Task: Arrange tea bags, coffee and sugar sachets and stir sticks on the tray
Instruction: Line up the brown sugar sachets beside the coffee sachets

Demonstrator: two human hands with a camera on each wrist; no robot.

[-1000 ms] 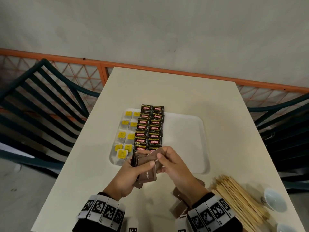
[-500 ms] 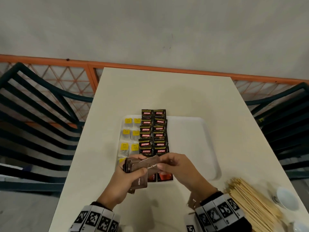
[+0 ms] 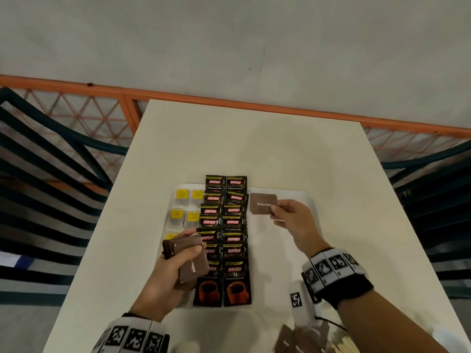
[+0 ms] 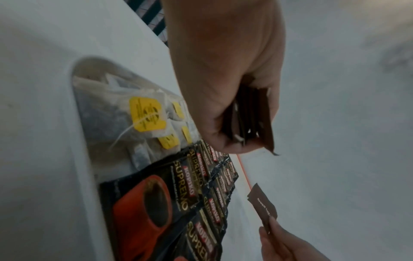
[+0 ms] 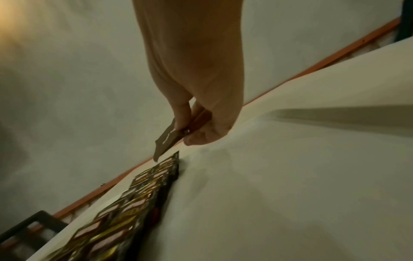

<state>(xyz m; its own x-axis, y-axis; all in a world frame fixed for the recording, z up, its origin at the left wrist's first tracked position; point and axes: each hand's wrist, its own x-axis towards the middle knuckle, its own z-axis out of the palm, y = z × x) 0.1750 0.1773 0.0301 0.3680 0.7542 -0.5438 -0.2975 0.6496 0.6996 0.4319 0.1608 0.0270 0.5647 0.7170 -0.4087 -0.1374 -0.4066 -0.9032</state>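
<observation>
- Two columns of black coffee sachets (image 3: 225, 235) are laid down the middle of a white tray (image 3: 285, 240) on the desk (image 3: 254, 141).
- Tea bags (image 3: 182, 207) with yellow tags are seen left of the coffee sachets, on the tray.
- One brown sugar sachet (image 3: 263, 203) is pinched by the right hand (image 3: 293, 220), just right of the coffee sachets, over the tray.
- A stack of sugar sachets (image 3: 186, 256) is gripped by the curled left hand (image 3: 163, 278), at the coffee sachets' left side.
- Stir sticks (image 3: 344, 346) are partly seen nearer than the tray.

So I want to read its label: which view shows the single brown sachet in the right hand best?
Head view: the brown sachet faces the camera, print legible. Left wrist shows it small and angled; right wrist shows it edge-on.
</observation>
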